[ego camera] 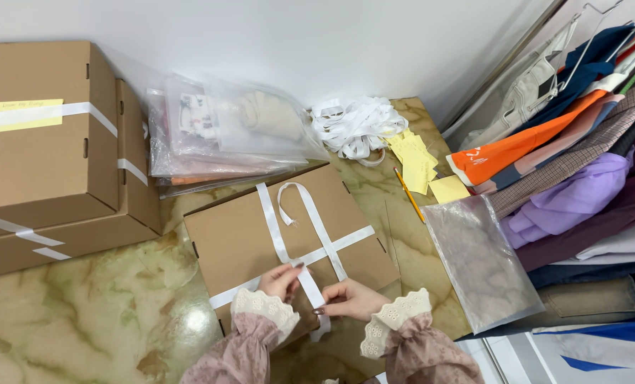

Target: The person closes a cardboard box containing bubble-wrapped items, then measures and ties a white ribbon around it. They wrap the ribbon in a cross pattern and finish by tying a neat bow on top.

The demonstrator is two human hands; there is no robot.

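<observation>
Here's the flat cardboard box, lying on the marbled floor right in front of me, tilted a little so one corner points toward my wrists. A white ribbon crosses it both ways, the two bands meeting near the box's near edge, and a loose end curls into a loop up toward the far edge.

My left hand is down on the crossing, fingers pinched closed on the ribbon there. My right hand sits just beside it, thumb and fingers closed around the ribbon's free tail, which runs between my two hands and hangs over the near edge of the box. Lace cuffs on both my sleeves, pink fabric behind them.

Moving outward: beyond the box's far edge, a stack of clear plastic garment bags leans by the wall. At the far left, two bigger cardboard boxes are stacked, each banded in white, the top one with a yellow label. By the far right corner of the floor, a heap of white ribbon, some yellow paper slips and a pencil. To the right of my box lies an empty clear plastic bag, and past that, clothes on hangers crowd the right side.
</observation>
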